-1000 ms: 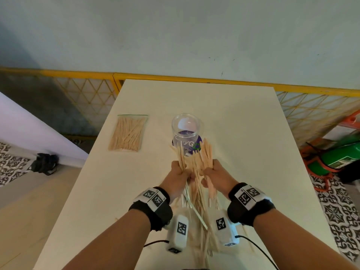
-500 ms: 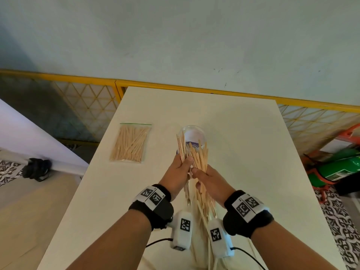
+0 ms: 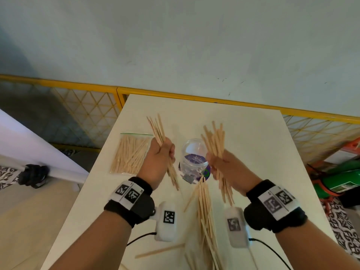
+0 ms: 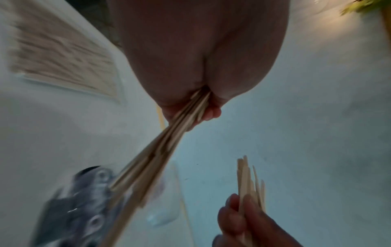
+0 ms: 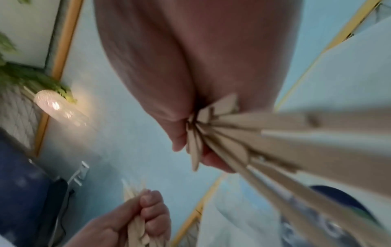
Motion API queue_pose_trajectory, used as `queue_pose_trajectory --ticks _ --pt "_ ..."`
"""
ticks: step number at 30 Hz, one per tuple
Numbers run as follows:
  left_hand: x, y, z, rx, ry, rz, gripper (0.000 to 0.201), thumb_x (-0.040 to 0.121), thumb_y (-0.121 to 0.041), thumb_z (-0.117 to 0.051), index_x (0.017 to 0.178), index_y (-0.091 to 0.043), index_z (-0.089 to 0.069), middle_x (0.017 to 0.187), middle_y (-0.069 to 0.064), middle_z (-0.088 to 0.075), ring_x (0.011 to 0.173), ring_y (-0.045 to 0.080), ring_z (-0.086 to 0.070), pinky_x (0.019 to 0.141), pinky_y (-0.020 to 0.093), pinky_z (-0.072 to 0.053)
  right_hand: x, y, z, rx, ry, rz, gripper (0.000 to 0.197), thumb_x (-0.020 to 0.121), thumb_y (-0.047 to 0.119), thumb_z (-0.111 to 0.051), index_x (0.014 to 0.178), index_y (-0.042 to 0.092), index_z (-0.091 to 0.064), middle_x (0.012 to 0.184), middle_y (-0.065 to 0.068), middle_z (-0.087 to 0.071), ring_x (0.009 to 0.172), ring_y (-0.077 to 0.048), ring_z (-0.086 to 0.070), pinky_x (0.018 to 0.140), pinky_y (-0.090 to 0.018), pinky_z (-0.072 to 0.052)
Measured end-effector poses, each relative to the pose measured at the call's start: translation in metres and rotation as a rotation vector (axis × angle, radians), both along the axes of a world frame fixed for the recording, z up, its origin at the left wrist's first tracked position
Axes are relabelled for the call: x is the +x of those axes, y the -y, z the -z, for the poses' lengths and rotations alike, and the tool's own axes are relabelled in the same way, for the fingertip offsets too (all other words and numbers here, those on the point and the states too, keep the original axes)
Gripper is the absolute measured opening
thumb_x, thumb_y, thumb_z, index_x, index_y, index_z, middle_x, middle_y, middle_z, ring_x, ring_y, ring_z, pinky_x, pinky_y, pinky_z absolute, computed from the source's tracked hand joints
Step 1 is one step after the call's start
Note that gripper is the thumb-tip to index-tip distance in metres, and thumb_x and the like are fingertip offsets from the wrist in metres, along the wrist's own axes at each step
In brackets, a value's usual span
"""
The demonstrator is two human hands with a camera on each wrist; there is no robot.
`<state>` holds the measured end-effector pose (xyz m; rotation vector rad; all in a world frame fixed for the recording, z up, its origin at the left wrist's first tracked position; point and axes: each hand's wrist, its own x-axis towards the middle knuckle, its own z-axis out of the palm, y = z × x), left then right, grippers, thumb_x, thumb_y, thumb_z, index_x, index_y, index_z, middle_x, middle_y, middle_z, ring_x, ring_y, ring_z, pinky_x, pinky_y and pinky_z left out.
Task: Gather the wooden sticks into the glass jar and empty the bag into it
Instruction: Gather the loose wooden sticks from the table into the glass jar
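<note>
A clear glass jar [image 3: 193, 160] with a purple label stands in the middle of the white table [image 3: 253, 145]. My left hand [image 3: 159, 158] grips a bundle of wooden sticks [image 3: 157, 129] to the left of the jar, held above the table. My right hand [image 3: 224, 168] grips a second bundle of sticks [image 3: 215, 141] to the right of the jar. More loose sticks [image 3: 204, 209] lie on the table in front of the jar, between my wrists. A clear bag of sticks [image 3: 130, 152] lies flat at the left. In the wrist views the left hand [image 4: 196, 107] and right hand [image 5: 196, 137] each clench sticks.
The table's left edge runs close beside the bag. A yellow lattice fence [image 3: 81, 110] stands behind the table along a pale wall. Green and orange equipment [image 3: 341, 178] sits on the floor at the right. A single stick [image 3: 159, 250] lies near the front edge.
My hands held one joined bundle over the jar; now they have parted, the left to the left and the right to the right, each with its own bunch. Some sticks lie on the table.
</note>
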<state>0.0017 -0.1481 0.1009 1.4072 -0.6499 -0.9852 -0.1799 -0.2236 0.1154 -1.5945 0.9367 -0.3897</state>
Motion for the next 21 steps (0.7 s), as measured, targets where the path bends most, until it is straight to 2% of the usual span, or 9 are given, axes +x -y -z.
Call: queue_pose_trajectory --ticks 4,6,9,13,16,19,20,21 --pt "0.008 0.038 -0.046 -0.196 -0.02 -0.028 0.011 0.104 -0.021 -0.038 0.095 -0.018 -0.043 0.076 -0.002 -0.048 0.064 0.009 -0.045 0.066 0.023 -0.048 0.021 0.043 -0.029 0.002 0.271 0.165 0.018 0.097 0.022 -0.045 0.079 0.018 -0.046 0.058 0.01 -0.049 0.059 -0.012 -0.048 0.066 -0.032 -0.044" --pt "0.01 0.058 -0.063 -0.257 -0.02 -0.03 0.012 0.104 -0.018 -0.037 0.094 -0.02 -0.043 0.076 -0.003 -0.047 0.064 0.01 -0.044 0.068 0.026 -0.046 0.033 0.059 -0.039 -0.016 0.374 0.235 0.016 0.097 0.022 -0.044 0.081 0.017 -0.045 0.06 0.009 -0.049 0.06 -0.012 -0.047 0.067 -0.031 -0.044" --pt "0.012 0.083 -0.073 -0.31 0.09 -0.039 0.01 0.103 -0.016 -0.037 0.094 -0.02 -0.039 0.075 -0.004 -0.045 0.066 0.011 -0.044 0.071 0.03 -0.044 0.051 0.073 -0.038 -0.03 0.498 0.31 0.016 0.099 0.018 -0.041 0.083 0.018 -0.043 0.069 0.004 -0.044 0.059 -0.01 -0.046 0.064 -0.028 -0.046" --pt "0.005 0.098 -0.056 -0.282 0.305 -0.033 0.005 0.104 -0.019 -0.035 0.102 -0.015 -0.034 0.073 -0.002 -0.042 0.068 0.016 -0.042 0.065 0.026 -0.043 0.064 0.08 -0.013 -0.124 0.415 0.399 0.013 0.1 0.018 -0.04 0.087 0.021 -0.041 0.071 0.004 -0.044 0.06 -0.01 -0.047 0.071 -0.032 -0.049" --pt "-0.005 0.099 -0.029 -0.241 0.374 0.03 0.005 0.104 -0.02 -0.035 0.102 -0.015 -0.033 0.074 -0.001 -0.04 0.063 0.009 -0.041 0.058 0.017 -0.042 0.066 0.075 0.011 -0.144 0.376 0.441 0.01 0.1 0.021 -0.041 0.091 0.024 -0.043 0.072 0.005 -0.046 0.063 -0.011 -0.048 0.075 -0.036 -0.049" --pt "-0.013 0.098 -0.006 -0.196 0.389 0.076 0.006 0.104 -0.022 -0.036 0.104 -0.016 -0.035 0.079 -0.002 -0.044 0.066 0.006 -0.045 0.065 0.013 -0.044 0.066 0.071 0.032 -0.159 0.33 0.418 0.007 0.099 0.022 -0.043 0.095 0.026 -0.045 0.073 0.005 -0.049 0.067 -0.012 -0.051 0.078 -0.042 -0.049" --pt "-0.016 0.097 -0.002 -0.181 0.368 0.1 0.006 0.104 -0.021 -0.037 0.106 -0.016 -0.036 0.082 -0.003 -0.047 0.067 0.004 -0.049 0.068 0.013 -0.046 0.065 0.07 0.038 -0.164 0.319 0.393 0.004 0.099 0.022 -0.043 0.1 0.023 -0.047 0.078 0.003 -0.053 0.072 -0.013 -0.055 0.079 -0.042 -0.05" --pt "-0.019 0.096 0.002 -0.164 0.34 0.13 0.007 0.104 -0.021 -0.038 0.108 -0.015 -0.037 0.085 -0.005 -0.05 0.069 0.0 -0.053 0.07 0.011 -0.047 0.064 0.069 0.042 -0.168 0.308 0.372 0.011 0.099 0.022 -0.044 0.109 0.02 -0.048 0.086 0.0 -0.059 0.08 -0.013 -0.06 0.08 -0.038 -0.052"
